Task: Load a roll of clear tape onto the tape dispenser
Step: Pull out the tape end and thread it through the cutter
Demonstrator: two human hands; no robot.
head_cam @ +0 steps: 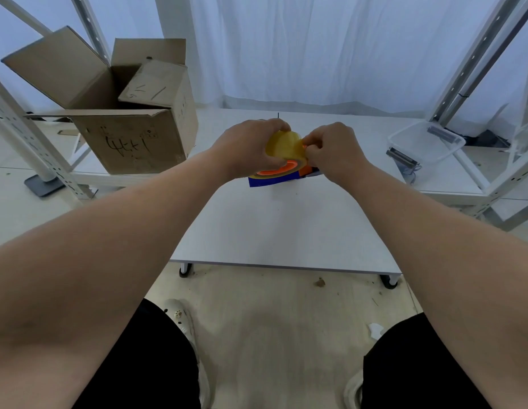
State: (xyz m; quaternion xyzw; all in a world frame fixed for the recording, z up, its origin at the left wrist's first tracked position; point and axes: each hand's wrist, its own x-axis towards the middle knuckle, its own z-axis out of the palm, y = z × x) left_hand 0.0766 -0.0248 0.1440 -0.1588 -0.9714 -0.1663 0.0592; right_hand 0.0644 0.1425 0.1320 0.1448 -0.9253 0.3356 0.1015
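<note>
The single wide-angle head view looks forward and steeply down from just short of the white table's [286, 225] near edge, close above it, taking in floor [271, 320] before it and curtain [316, 48] beyond.

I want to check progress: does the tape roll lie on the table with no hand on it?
No, the left hand grips the tape roll and the right hand pinches at its edge.

— What do we wear here?
— Black legwear [138, 367] on both thighs, pale clogs [186, 326], a paw-print charm [177, 313] on the left one. Our forearms [109, 246] run bare to the left hand [248, 149] and right hand [333, 154].
</note>
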